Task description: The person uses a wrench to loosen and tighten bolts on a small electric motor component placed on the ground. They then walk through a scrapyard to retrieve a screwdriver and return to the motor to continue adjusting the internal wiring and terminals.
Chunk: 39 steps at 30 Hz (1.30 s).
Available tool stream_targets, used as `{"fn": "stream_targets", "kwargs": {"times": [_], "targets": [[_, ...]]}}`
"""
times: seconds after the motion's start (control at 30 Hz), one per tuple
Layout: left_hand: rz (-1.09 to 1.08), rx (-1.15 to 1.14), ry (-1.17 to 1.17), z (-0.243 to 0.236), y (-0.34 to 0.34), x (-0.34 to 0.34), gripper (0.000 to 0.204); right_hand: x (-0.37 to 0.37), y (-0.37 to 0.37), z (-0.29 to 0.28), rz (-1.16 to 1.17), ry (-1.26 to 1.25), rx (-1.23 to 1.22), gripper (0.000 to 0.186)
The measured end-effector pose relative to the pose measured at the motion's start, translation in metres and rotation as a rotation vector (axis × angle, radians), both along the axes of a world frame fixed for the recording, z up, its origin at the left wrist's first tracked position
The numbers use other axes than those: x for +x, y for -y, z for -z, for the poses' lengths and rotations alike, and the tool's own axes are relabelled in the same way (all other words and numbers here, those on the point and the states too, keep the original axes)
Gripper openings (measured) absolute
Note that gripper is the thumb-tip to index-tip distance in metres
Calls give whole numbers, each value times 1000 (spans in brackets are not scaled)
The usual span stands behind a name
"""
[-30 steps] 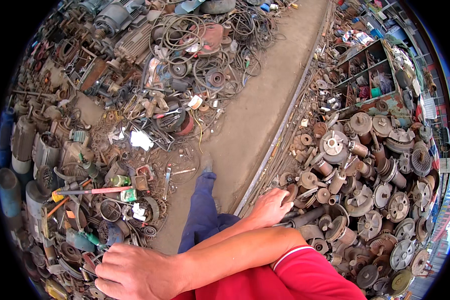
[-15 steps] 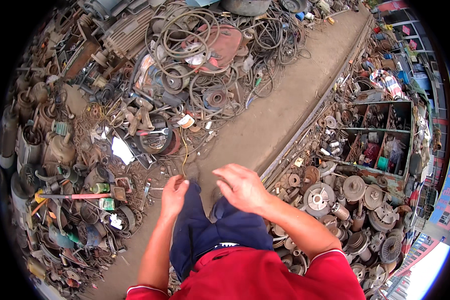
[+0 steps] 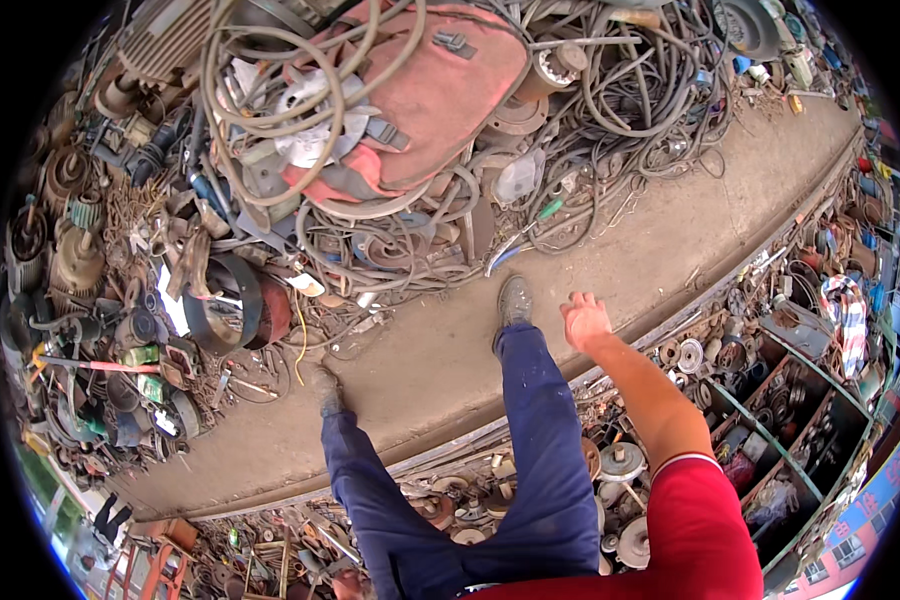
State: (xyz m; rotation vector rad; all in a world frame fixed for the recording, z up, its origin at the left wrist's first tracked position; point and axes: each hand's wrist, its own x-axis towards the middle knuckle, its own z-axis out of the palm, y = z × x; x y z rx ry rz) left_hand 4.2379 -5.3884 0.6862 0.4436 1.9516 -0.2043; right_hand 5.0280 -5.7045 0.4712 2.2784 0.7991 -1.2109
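Note:
My right hand [image 3: 584, 322] hangs over the bare concrete walkway [image 3: 660, 260], just right of my forward boot [image 3: 515, 300]. Its fingers are loosely bent and slightly apart, and I see nothing in them. My left hand does not show clearly in the picture. Beyond the walkway lies a faded red backpack [image 3: 450, 90] with grey buckles, on top of a scrap heap. Coiled grey hose [image 3: 340, 95] loops over its left side. A tangle of dark cables [image 3: 620, 80] spreads to the right of the backpack.
A metal bin with compartments [image 3: 770, 437] stands at the right, holding small parts. Round motor parts [image 3: 620, 462] lie behind the walkway's raised edge. At left are an open black ring-shaped drum [image 3: 195, 318], a red-handled tool [image 3: 100, 365] and old motors [image 3: 78, 258].
My view has swung so the backpack heap looks nearer and larger. Both hands were raised before my body; now my right hand reaches out right and the left has left view. My legs are striding apart.

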Motion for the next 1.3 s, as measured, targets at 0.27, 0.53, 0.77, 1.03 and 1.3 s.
{"fn": "stream_targets", "kwargs": {"times": [0.27,0.53,0.77,1.03,1.3], "targets": [[179,-101,-274,44,149,114,22,130,-2,183,-296,104,-36,39],[114,-201,-346,49,197,119,25,159,2,256,-505,51,-144,38],[81,-244,-293,9,246,88,28,23,46,119,-185,-171,-4,25],[-38,-124,-106,14,311,-1,25,-120,-149,-229,1485,-1111,636,35],[546,108,35,52,315,-70,22,-271,-335,-413,1057,-1620,764,38]]}}
